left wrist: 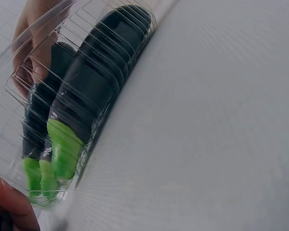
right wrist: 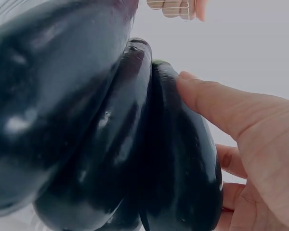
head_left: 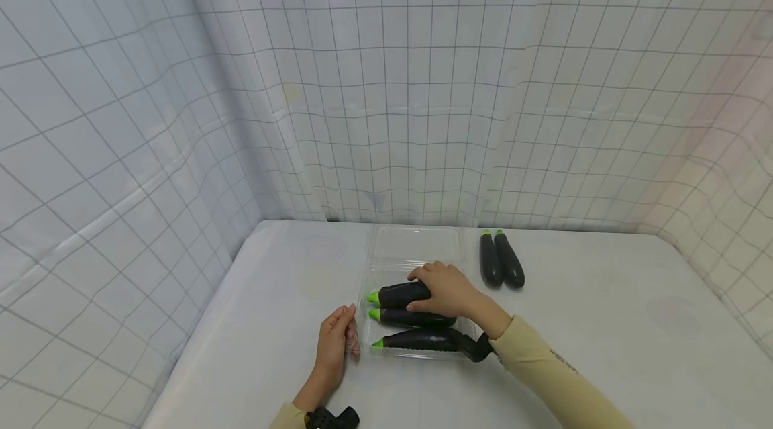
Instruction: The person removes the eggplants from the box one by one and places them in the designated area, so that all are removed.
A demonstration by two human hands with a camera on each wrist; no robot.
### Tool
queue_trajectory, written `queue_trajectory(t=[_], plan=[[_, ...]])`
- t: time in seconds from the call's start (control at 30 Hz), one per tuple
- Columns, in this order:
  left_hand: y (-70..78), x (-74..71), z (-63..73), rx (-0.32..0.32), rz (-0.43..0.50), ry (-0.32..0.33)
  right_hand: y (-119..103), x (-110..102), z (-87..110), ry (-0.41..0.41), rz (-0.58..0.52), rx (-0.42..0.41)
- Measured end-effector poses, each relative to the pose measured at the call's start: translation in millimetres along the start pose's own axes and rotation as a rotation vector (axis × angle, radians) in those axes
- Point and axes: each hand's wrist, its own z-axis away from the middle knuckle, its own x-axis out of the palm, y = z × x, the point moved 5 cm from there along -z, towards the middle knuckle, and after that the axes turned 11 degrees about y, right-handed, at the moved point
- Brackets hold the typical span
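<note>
A clear plastic clamshell box (head_left: 417,356) holds three dark eggplants with green stem ends, lying side by side. My right hand (head_left: 447,291) grips the far eggplant (head_left: 401,295) from above; the right wrist view shows the thumb along one side of that eggplant (right wrist: 180,149) and fingers on the other. Beside it lie the middle eggplant (head_left: 417,319) and the near eggplant (head_left: 419,339). At the box's left side, my left hand (head_left: 333,342) holds the wall with curled fingers. Its thumb (left wrist: 13,204) shows by the box corner in the left wrist view.
The box's transparent lid (head_left: 417,241) lies folded back behind it. Two more eggplants, one left (head_left: 490,260) and one right (head_left: 510,260), lie on the white table (head_left: 604,321) beyond the box's right side. Grid-patterned white curtains (head_left: 423,80) hang behind and at both sides.
</note>
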Motion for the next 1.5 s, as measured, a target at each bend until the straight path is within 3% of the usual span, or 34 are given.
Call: queue_trajectory(t=[1.23,1.5], plan=[[-1.9,-0.5,-0.6,-0.02,-0.016,0.012,-1.7,1.3,-1.4,-0.011,-0.009,0.025],[9.6,2.4,4.4,-0.034,0.002,-0.007,-0.2,2.4,-1.6,-0.009,-0.013,0.031]])
